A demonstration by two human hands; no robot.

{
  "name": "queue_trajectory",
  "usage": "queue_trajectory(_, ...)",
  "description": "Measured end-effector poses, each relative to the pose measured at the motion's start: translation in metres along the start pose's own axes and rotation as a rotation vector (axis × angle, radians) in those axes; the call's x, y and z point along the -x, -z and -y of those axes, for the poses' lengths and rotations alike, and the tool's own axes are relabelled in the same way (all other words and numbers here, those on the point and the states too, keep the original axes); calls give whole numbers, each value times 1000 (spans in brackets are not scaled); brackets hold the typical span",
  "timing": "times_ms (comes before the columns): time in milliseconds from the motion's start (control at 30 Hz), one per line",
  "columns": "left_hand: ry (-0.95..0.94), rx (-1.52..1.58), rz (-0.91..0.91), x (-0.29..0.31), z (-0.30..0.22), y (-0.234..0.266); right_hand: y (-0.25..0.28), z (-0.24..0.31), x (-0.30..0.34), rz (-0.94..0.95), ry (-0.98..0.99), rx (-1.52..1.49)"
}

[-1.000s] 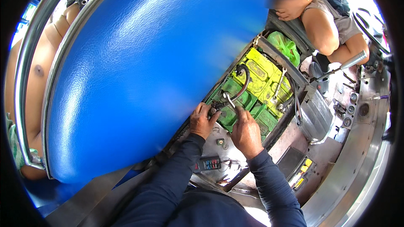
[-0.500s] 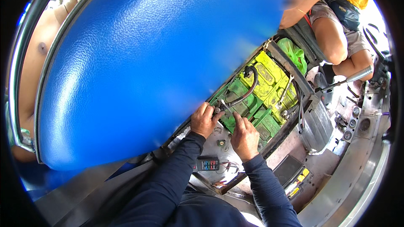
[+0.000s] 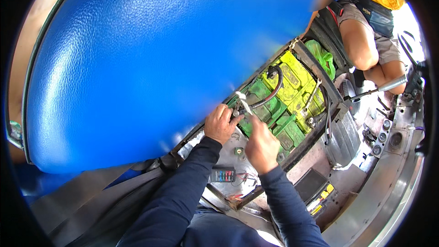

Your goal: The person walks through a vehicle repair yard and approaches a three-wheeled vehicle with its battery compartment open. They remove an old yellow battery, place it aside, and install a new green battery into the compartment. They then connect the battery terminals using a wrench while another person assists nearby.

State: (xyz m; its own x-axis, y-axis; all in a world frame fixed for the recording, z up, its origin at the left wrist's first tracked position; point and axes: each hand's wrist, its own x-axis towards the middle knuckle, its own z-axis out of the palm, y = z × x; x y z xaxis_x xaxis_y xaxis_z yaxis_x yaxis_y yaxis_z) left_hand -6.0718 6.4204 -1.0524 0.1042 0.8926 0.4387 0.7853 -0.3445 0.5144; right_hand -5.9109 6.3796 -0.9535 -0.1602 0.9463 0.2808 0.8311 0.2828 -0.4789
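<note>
At the corner of the green battery [image 3: 264, 93], my left hand [image 3: 221, 124] pinches a cable clamp [image 3: 236, 113] between thumb and fingers. Close beside it my right hand [image 3: 262, 145], smeared by motion, grips a silver wrench [image 3: 243, 104] whose head points up and away over the battery. A dark cable [image 3: 273, 95] arches from near that clamp to the yellow battery [image 3: 288, 77] behind. Lying across the yellow battery is a second wrench [image 3: 313, 95]. Both batteries sit in a dark metal frame.
A large blue padded seat [image 3: 151, 64] leans over the left side. Below my hands lies a small tester [image 3: 222, 174] with leads. Beyond the frame's right side are a black case [image 3: 312, 185] and a lever [image 3: 382, 86]. Another person's bare knees [image 3: 360, 55] are at upper right.
My right hand and the wrench have swung, lifting the wrench's head up and away from the clamp. My left hand keeps its place at the clamp. The view has shifted slightly.
</note>
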Motion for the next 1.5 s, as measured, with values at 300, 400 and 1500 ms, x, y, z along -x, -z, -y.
queue_trajectory(300,30,-30,52,-2,-3,5,18,-3,-2,-59,92,16)
queue_trajectory(400,-31,-37,-26,-4,1,0,32,1,-21,-145,190,16)
queue_trajectory(1500,21,-16,8,5,1,2,11,2,-10,60,-7,49)
